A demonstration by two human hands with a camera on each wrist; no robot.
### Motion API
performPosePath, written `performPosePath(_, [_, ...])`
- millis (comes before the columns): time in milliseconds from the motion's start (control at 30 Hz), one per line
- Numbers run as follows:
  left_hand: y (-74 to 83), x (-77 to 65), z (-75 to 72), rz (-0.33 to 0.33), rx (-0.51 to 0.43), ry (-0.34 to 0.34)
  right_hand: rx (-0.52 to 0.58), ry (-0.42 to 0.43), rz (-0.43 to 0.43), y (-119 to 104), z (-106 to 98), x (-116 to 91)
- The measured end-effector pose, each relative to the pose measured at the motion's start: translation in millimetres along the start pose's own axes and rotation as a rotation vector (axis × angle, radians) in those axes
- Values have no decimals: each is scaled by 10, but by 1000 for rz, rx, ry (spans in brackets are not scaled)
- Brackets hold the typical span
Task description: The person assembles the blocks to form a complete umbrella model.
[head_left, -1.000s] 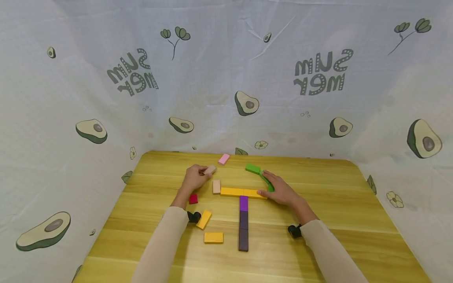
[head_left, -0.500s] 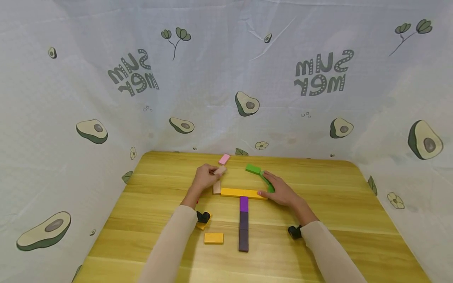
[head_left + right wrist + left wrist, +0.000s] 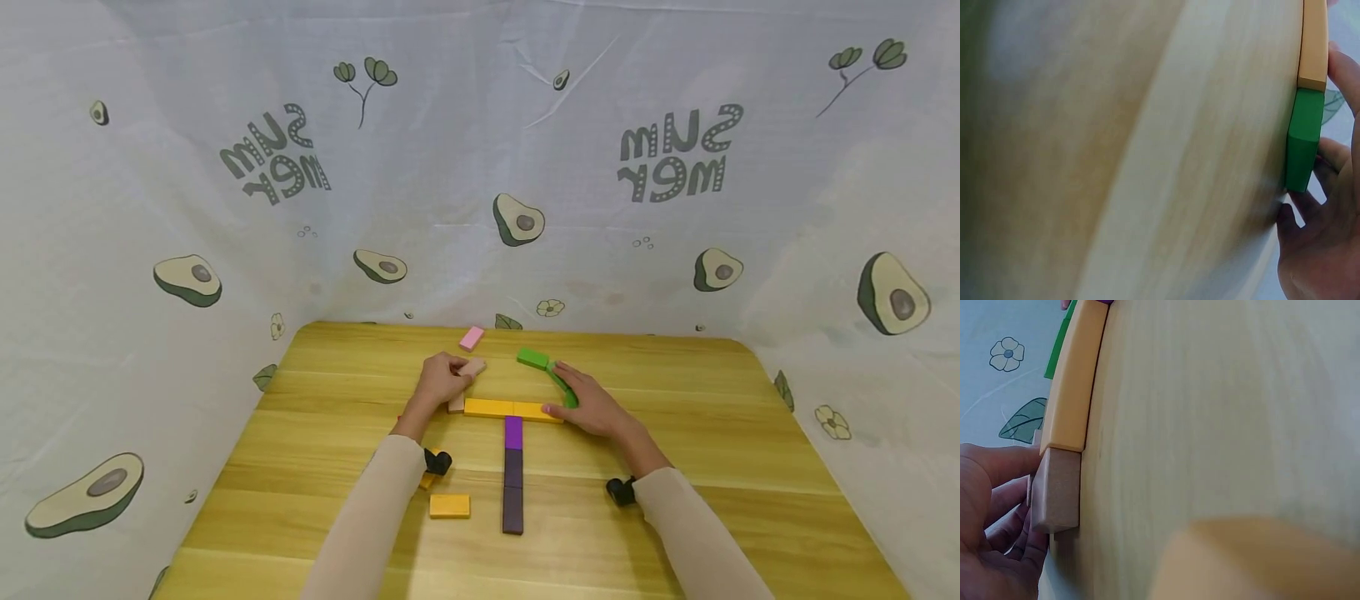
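My left hand (image 3: 441, 379) pinches a beige block (image 3: 474, 366) between thumb and fingers, just beyond a second beige block (image 3: 456, 405). That second block stands at the left end of a row of yellow blocks (image 3: 489, 408), and the left wrist view shows their ends meeting. My right hand (image 3: 596, 406) lies with fingers spread along the curve of green blocks (image 3: 533, 358), its thumb by the right end of the yellow row. It partly covers the nearer green pieces; one green block (image 3: 1305, 122) meets the yellow end in the right wrist view.
A purple block (image 3: 513, 432) and dark purple blocks (image 3: 513, 492) run toward me from the yellow row. A pink block (image 3: 472, 338) lies at the back. Near my left forearm are a loose yellow block (image 3: 449, 506) and another mostly hidden one. A patterned curtain surrounds the table.
My left hand has carried the beige block rightward, to just past the standing beige one. Its forearm now covers more of the red and yellow blocks. My right hand has stayed in place.
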State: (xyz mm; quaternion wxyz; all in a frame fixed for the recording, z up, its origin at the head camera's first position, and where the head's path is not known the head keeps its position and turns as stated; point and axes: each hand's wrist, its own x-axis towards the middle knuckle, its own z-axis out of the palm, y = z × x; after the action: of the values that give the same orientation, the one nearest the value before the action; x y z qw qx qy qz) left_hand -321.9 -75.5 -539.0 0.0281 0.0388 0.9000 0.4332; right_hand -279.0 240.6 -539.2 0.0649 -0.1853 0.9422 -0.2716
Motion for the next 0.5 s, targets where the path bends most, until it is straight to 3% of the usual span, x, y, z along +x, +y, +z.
performPosePath(500, [-30, 4, -59, -4, 23, -33, 1, 3, 4, 5, 6, 2])
